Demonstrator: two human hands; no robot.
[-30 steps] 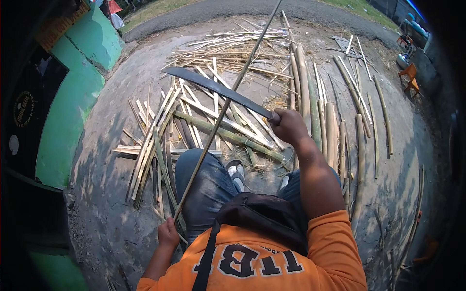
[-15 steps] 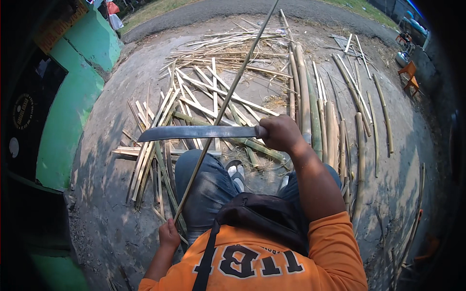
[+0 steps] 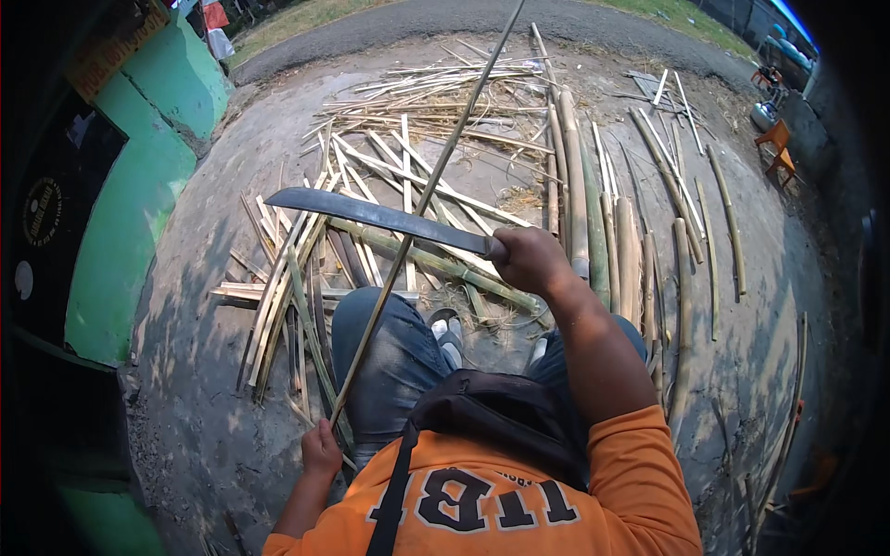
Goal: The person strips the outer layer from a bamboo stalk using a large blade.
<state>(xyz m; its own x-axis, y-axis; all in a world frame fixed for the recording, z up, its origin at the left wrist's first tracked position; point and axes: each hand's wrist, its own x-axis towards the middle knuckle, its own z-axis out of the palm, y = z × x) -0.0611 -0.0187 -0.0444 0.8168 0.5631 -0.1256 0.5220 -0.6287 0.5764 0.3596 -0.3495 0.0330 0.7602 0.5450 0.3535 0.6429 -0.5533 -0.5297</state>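
Note:
In my right hand is the dark handle of a machete, my fingers wrapped round it. Its long, broad blade points left and tilts up toward its tip, crossing a thin bamboo strip; whether the two touch I cannot tell. My left hand is closed around the strip's lower end, beside my left thigh. From there the strip slants up and away to the right, past the top of the view. Beyond my knees, a green bamboo pole lies among pale split bamboo strips.
More bamboo strips are heaped farther off on the concrete ground. Whole bamboo poles lie lengthwise to the right of centre. A green wall stands at the left. Orange chairs are at the far right.
The machete's tip has swung upward and away, so the blade now slants instead of lying nearly level. My left hand has stayed in place on the strip.

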